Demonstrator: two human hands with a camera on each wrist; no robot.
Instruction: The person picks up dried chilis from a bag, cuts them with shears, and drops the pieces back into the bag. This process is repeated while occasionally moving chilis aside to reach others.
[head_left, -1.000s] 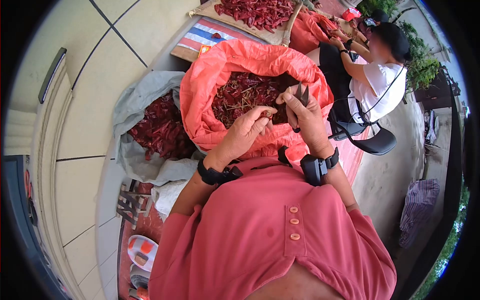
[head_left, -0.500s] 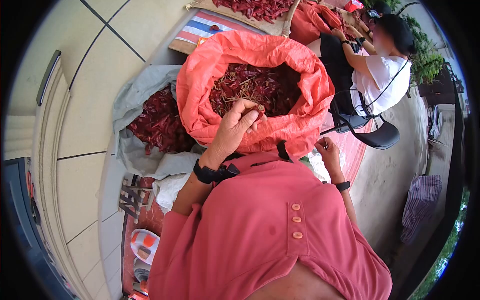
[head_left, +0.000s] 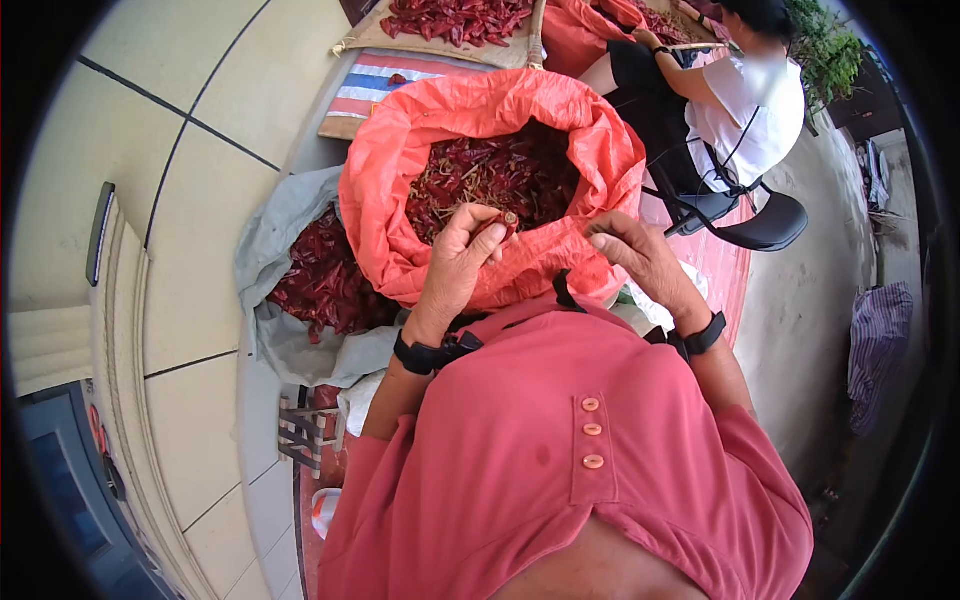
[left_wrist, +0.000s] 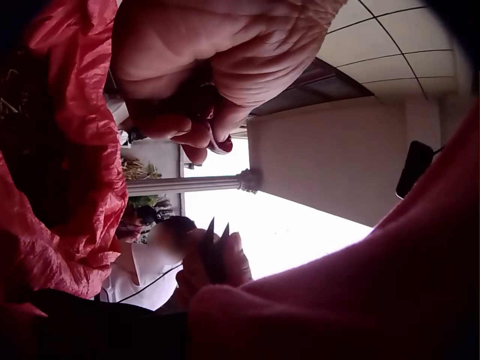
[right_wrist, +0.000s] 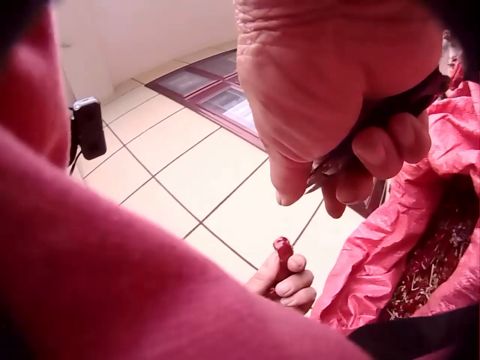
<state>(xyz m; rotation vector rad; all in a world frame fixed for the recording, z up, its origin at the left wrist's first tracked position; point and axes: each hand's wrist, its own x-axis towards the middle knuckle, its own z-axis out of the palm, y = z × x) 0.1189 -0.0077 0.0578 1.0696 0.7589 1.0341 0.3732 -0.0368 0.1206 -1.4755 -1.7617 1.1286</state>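
In the head view, my left hand (head_left: 457, 262) pinches a dried red chili pepper (head_left: 509, 221) over the near rim of a red woven bag (head_left: 400, 262). The chili's cut-looking end (right_wrist: 282, 242) points up between thumb and fingers in the right wrist view. My right hand (head_left: 652, 268) is at the bag's right near side, apart from the left. Its fingers curl round dark scissors (right_wrist: 397, 101); the two pointed blades (left_wrist: 215, 251) show parted in the left wrist view. Dried chilies and loose stems (head_left: 480, 180) lie inside the red bag.
A grey sack (head_left: 262, 250) of red chilies stands left of the red bag. Behind lie a striped board (head_left: 375, 85) and a tray of chilies (head_left: 455, 22). Someone in a white shirt (head_left: 735, 125) sits at the right near a black chair (head_left: 765, 222).
My right hand left the chili, dropped to my right side, then rose back toward the bag with the scissors. My left hand kept its chili throughout. The head view shifted slightly.
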